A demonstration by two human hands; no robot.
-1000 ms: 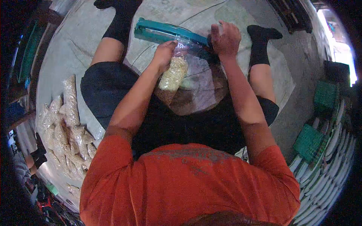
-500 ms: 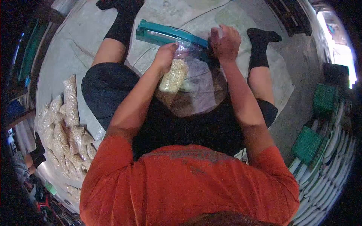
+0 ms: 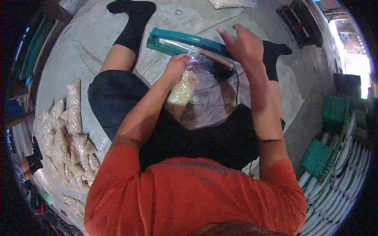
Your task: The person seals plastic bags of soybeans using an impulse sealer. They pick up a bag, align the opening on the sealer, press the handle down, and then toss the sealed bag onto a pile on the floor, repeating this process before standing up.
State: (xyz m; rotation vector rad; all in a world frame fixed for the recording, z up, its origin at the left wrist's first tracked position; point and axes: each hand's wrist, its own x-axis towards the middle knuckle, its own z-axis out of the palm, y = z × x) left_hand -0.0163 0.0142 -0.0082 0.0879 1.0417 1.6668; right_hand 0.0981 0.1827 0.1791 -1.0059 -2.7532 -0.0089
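Observation:
My left hand (image 3: 176, 68) is closed on the gathered top of a clear plastic bag (image 3: 183, 89) filled with small pale pieces, whose kind I cannot make out. The filled part hangs toward me between my legs. Just beyond the bag lies a teal bag sealer (image 3: 167, 46), its arm lifted from the base so that a pale strip shows between them. Near the right end of the sealer my right hand (image 3: 246, 44) is raised with its fingers apart, holding nothing.
Several filled clear bags (image 3: 65, 143) are heaped on the grey floor sheet (image 3: 88, 43) at the left. A dark cord (image 3: 238, 87) runs from the sealer's right end. Green baskets (image 3: 317, 157) stand at the right by rows of long pale slats (image 3: 334, 204).
The sealer's arm has risen from its base. My right hand has lifted off its right end and moved right. My left hand still grips the bag.

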